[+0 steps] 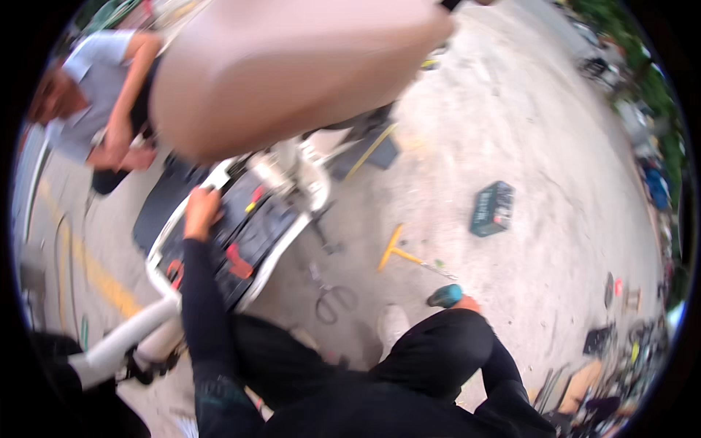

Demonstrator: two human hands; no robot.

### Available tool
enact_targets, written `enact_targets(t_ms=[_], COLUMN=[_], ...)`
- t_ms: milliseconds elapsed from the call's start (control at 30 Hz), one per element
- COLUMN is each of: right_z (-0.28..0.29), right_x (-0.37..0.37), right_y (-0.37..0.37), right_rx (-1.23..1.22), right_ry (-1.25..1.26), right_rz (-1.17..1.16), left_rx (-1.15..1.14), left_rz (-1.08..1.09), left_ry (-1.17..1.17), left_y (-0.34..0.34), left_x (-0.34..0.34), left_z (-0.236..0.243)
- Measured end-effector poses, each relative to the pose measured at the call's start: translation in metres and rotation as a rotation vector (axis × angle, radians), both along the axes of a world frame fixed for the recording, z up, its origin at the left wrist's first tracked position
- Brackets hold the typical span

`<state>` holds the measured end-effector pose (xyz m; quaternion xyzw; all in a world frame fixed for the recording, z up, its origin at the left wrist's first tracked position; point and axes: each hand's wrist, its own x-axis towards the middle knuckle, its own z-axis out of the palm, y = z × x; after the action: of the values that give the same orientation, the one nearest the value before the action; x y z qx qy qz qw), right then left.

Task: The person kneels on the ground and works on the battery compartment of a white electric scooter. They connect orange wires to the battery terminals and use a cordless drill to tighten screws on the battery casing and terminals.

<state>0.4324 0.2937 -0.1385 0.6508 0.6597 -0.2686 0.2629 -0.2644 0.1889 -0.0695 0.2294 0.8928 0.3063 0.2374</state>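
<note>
My left hand [202,212] reaches into the light-rimmed open compartment [281,252] of a scooter, its fingers bent near the left rim; what they grip is hidden. Dark blocks, probably batteries [266,230], fill the compartment, with red [238,261] and yellow parts on them. Beside my right knee, my right hand [467,303] is closed around a teal tool [445,295] with a rounded, dark end; its kind cannot be made out. A large brown panel, seat-like in shape [292,73], blurred, hangs above the compartment.
Another person [102,102] crouches at the far left, hands together. On the concrete lie a yellow T-handle wrench [398,252], black-handled scissors [330,301] and a dark green box [491,209]. Assorted parts [621,372] clutter the right edge. A light tube [128,343] extends at lower left.
</note>
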Motion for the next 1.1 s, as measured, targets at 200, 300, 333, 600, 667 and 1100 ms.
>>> enact_targets(t_ms=[200, 300, 333, 600, 667, 1100], right_z=[-0.016, -0.016, -0.058, -0.045, -0.04, 0.101], right_x=[-0.011, 0.007, 0.069, 0.058, 0.046, -0.02], right_y=[0.029, 0.017, -0.001, 0.02, 0.027, 0.111], right_rx=[0.057, -0.006, 0.098, -0.002, 0.026, 0.062], right_ry=[0.083, 0.138, 0.259, 0.208, 0.242, 0.793], right_rz=[0.197, 0.153, 0.099, 0.165, 0.204, -0.03], left_rx=[-0.025, -0.012, -0.012, 0.168, 0.164, 0.252], left_rz=[0.241, 0.161, 0.07, 0.139, 0.167, 0.116], left_ry=[-0.237, -0.217, -0.267, -0.346, -0.394, -0.445], left_y=[-0.067, -0.041, -0.006, -0.054, -0.069, -0.086], left_x=[-0.054, -0.017, 0.006, 0.004, 0.028, 0.057], left_z=[-0.018, 0.017, 0.022, 0.058, 0.079, 0.088])
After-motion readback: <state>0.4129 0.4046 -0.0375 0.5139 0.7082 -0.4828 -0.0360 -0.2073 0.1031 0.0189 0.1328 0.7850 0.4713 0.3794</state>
